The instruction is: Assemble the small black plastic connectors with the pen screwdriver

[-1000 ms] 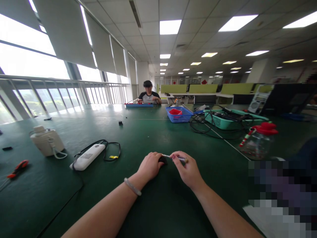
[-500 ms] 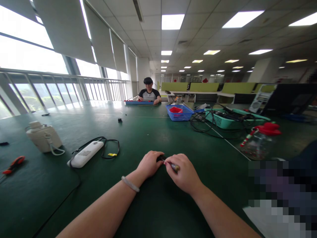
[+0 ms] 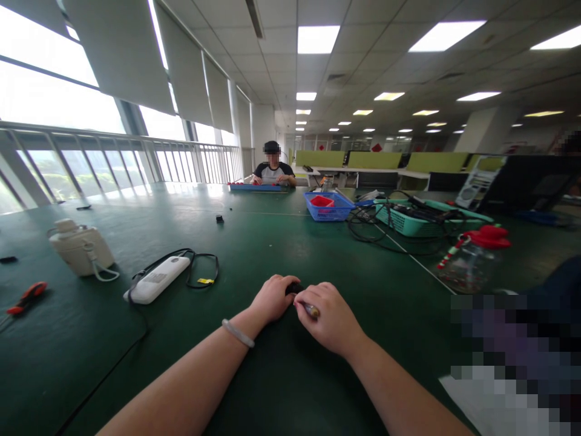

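My left hand (image 3: 273,299), with a pale bangle on the wrist, is closed around a small black object (image 3: 294,289) on the green table (image 3: 254,254). The fingers cover part of it, so its kind cannot be made out. Close beside it, my right hand (image 3: 331,320) grips a small screwdriver-like tool (image 3: 311,310) with a yellowish-brown handle. The handle's end sticks out between the fingers, while the front of the tool points at the black object. Whether its tip touches the object is too small to tell.
At left are an orange-black screwdriver (image 3: 28,298), a beige bottle (image 3: 82,249) and a white power strip (image 3: 157,280) with its cable. Blue (image 3: 333,212) and green baskets (image 3: 408,223), loose cables and a red-lidded jar (image 3: 474,260) stand right. Another person (image 3: 273,171) sits at the far end.
My right hand has shifted slightly left, closer to my left hand. The tool's handle has turned and shows shorter. The left hand has barely moved. The far person's hand has lifted.
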Demonstrator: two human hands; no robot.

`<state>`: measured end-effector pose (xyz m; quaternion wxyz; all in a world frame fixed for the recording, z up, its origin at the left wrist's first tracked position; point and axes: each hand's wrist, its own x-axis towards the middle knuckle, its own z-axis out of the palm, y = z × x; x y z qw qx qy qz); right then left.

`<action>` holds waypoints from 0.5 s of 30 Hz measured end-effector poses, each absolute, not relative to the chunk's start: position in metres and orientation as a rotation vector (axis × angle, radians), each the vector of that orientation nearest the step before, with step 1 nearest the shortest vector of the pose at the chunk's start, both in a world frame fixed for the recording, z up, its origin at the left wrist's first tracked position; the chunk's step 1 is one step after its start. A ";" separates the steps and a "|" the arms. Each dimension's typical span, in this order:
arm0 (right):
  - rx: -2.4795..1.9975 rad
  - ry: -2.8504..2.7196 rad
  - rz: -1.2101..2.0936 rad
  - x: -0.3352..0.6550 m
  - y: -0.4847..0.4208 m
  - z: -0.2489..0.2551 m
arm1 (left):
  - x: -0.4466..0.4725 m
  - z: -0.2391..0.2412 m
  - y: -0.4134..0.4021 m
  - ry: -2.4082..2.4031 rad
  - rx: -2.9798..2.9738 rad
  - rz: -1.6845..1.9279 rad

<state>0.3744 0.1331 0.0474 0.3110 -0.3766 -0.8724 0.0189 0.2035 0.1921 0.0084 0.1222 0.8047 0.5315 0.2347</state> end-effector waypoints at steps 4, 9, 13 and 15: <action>-0.992 -2.393 0.020 0.371 0.131 0.047 | 0.203 0.011 0.190 1.553 2.327 0.673; -0.993 -2.345 -0.012 0.373 0.130 0.050 | 0.203 0.008 0.190 1.575 2.315 0.679; -1.035 -2.317 -0.009 0.375 0.130 0.051 | 0.203 0.005 0.191 1.571 2.314 0.689; -1.037 -2.327 -0.009 0.375 0.130 0.051 | 0.202 0.004 0.191 1.570 2.313 0.685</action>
